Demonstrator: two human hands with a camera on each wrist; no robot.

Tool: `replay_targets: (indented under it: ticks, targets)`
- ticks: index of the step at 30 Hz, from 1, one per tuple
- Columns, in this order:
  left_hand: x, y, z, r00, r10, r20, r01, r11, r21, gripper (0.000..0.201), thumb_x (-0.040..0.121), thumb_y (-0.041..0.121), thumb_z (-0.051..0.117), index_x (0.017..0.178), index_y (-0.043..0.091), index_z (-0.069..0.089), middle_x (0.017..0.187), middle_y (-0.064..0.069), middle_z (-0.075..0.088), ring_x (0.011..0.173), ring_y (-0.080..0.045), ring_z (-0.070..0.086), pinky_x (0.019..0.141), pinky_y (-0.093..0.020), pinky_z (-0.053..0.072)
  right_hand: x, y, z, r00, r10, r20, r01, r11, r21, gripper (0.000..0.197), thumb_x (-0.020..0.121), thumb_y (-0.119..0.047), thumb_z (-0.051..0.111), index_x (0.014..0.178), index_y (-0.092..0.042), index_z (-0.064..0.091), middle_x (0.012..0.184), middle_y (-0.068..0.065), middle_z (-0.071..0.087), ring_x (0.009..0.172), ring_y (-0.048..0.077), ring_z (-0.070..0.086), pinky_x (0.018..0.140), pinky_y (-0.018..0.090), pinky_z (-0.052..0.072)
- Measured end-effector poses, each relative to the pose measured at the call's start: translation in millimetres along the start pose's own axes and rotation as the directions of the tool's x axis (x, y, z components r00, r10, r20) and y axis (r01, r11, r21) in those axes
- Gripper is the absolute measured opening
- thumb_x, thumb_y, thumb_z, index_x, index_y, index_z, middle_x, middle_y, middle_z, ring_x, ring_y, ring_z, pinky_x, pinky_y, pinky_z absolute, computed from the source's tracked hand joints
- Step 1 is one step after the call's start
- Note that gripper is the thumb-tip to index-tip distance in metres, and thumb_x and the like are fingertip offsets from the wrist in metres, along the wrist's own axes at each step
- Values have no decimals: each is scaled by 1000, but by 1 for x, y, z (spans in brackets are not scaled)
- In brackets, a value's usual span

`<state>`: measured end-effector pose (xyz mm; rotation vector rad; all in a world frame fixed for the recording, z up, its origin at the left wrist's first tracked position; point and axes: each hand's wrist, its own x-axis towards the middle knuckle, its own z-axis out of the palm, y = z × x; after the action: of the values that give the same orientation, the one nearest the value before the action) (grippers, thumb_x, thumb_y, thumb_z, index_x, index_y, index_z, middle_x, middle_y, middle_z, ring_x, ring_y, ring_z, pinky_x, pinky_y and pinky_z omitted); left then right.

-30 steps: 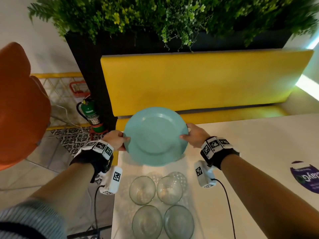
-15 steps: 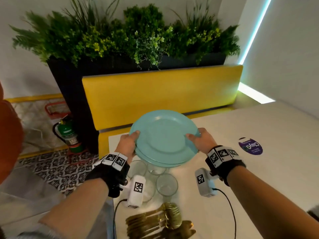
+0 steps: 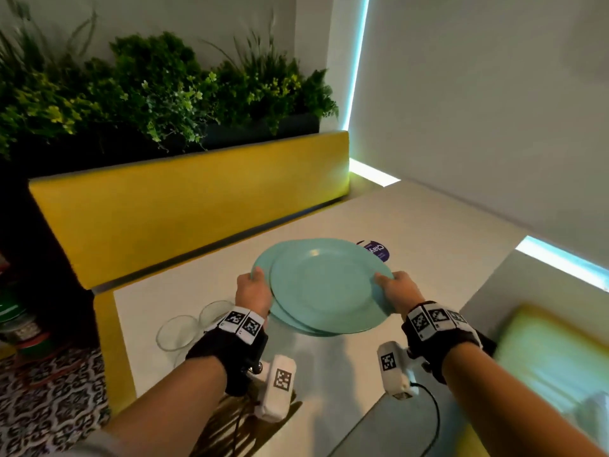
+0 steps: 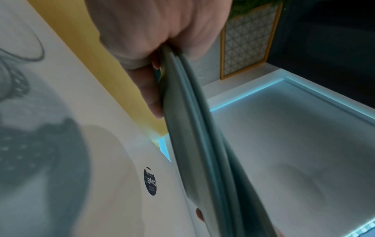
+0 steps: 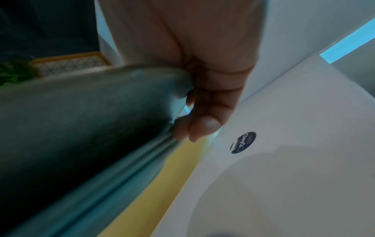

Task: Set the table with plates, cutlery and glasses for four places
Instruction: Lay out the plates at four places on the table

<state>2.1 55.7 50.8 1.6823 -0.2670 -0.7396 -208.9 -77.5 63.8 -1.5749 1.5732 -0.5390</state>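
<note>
A stack of teal plates (image 3: 324, 285) hangs above the white table (image 3: 428, 222), the top one slid a little to the right of those under it. My left hand (image 3: 253, 290) grips the stack's left rim, thumb on top. My right hand (image 3: 395, 288) grips the right rim. In the left wrist view the plates (image 4: 194, 128) show edge-on, fingers curled under them. The right wrist view has the plates (image 5: 81, 121) from below with my fingers (image 5: 205, 125) under the rim. Clear glasses (image 3: 184, 328) stand on the table's left end, behind my left wrist. Gold cutlery (image 3: 230, 420) lies under my left forearm.
A yellow bench (image 3: 197, 206) runs along the table's far side, with a planter of green plants (image 3: 158, 94) behind it. A round purple sticker (image 3: 379, 250) sits on the table beyond the plates. A white wall (image 3: 494, 110) closes the right side. Patterned floor tiles (image 3: 49, 407) lie to the left.
Both hands have carried the plate stack to the right along the table, away from the glasses and cutlery. The view has swung right with them.
</note>
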Motion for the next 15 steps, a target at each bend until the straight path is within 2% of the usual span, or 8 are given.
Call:
replay_targets:
  ticks: [4, 7, 9, 12, 15]
  targets:
    - [4, 6, 35, 999, 5, -36, -4, 999, 39, 47, 98, 36, 36, 127, 0, 44, 126, -26, 54, 114, -41, 54, 100, -48, 45, 27, 20, -34, 997, 79, -22, -77, 992, 97, 45, 95, -29, 49, 121, 7, 56, 107, 21, 60, 108, 36, 59, 98, 43, 48]
    - [20, 7, 60, 998, 2, -70, 3, 998, 62, 46, 98, 33, 36, 128, -2, 42, 127, -29, 53, 116, -42, 53, 100, -48, 44, 58, 33, -56, 994, 107, -30, -98, 973, 210, 44, 97, -26, 45, 123, 8, 53, 110, 22, 60, 102, 35, 60, 99, 47, 48]
    - [33, 8, 78, 995, -7, -104, 14, 998, 67, 45, 99, 31, 36, 128, -3, 41, 128, -30, 52, 116, -43, 52, 101, -48, 43, 81, 41, -68, 989, 141, -39, -124, 948, 292, 42, 99, -23, 43, 126, 9, 50, 103, 17, 55, 92, 28, 55, 93, 42, 50]
    - [54, 17, 104, 987, -14, -161, 26, 997, 74, 45, 100, 29, 36, 130, -3, 40, 130, -30, 50, 119, -43, 51, 102, -47, 43, 119, 54, -86, 980, 188, -67, -151, 921, 360, 42, 101, -20, 39, 128, 11, 47, 112, 23, 58, 90, 28, 52, 92, 45, 51]
    - [73, 29, 128, 975, -4, -221, 30, 993, 117, 44, 100, 28, 34, 132, -3, 39, 133, -30, 49, 121, -43, 49, 101, -44, 42, 156, 64, -99, 968, 237, -84, -182, 891, 417, 43, 103, -18, 33, 134, 11, 40, 103, 19, 55, 91, 27, 48, 76, 38, 50]
